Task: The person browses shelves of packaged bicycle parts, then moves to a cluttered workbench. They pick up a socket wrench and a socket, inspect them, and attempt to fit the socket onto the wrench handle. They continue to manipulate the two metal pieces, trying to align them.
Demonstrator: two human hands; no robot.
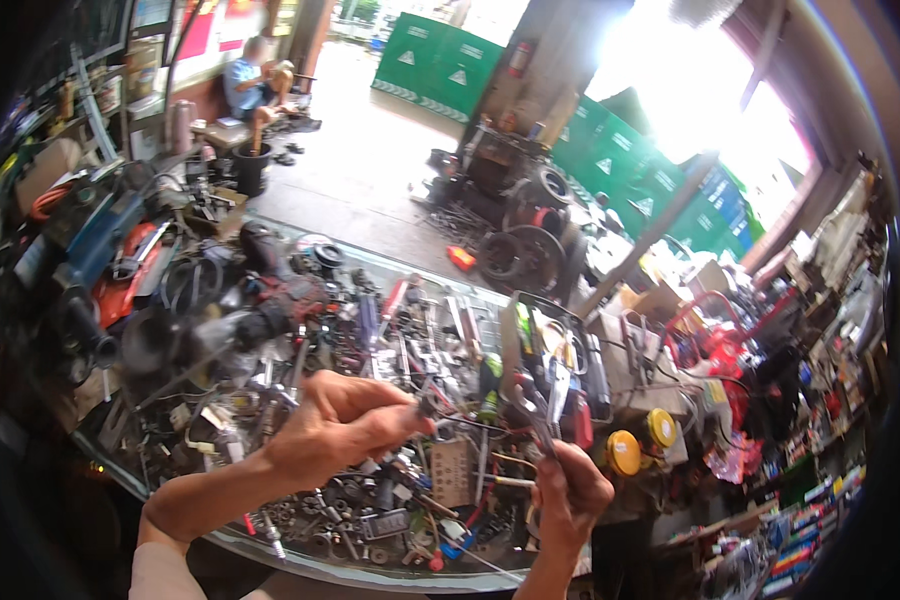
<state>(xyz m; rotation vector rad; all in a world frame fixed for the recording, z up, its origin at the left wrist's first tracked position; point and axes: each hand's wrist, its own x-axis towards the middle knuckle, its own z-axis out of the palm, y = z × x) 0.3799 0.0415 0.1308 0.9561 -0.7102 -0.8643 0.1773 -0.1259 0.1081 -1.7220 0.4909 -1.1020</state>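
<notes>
Above cluttered bench (270, 548), pliers (542, 415) point up-left.

The bench (300, 565) has a smooth, glossy glass top, its near edge catching light. Over it lies a heap of metal parts (370, 500), mostly dull grey steel, some greasy and dark. The left hand (335, 425) pinches a small dark metal piece (428, 405); the right hand (568, 490) grips bare-metal pliers (538, 410). At the right edge sit two glossy yellow plastic caps (625, 452).
</notes>
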